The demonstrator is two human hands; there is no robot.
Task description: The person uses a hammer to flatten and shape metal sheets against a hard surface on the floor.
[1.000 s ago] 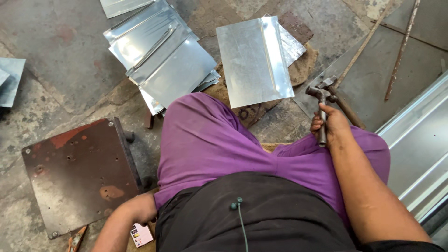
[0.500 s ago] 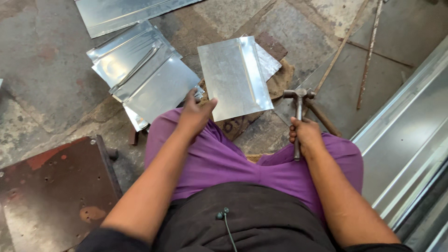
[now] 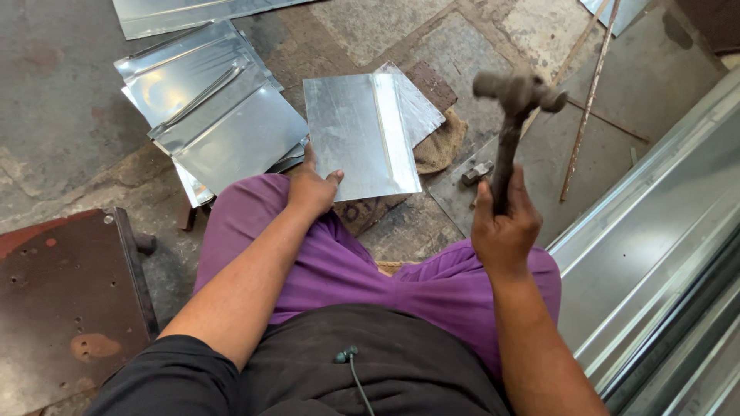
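- My left hand (image 3: 312, 189) presses flat on the near edge of the folded metal sheet (image 3: 362, 135), thumb spread to the side, nothing gripped.
- The sheet lies on the floor (image 3: 62, 108) ahead of my knees, over a brown block (image 3: 432, 85) and a scrap of sacking (image 3: 441, 146).
- My right hand (image 3: 505, 227) is closed around the hammer (image 3: 512, 115), head raised above the floor, right of the sheet.
- A stack of bent sheets (image 3: 212, 123) lies just left of it.
- A rusty plate (image 3: 65, 300) sits by my left leg.
- Thin rods (image 3: 590, 100) and long metal channels (image 3: 663, 231) crowd my right side.
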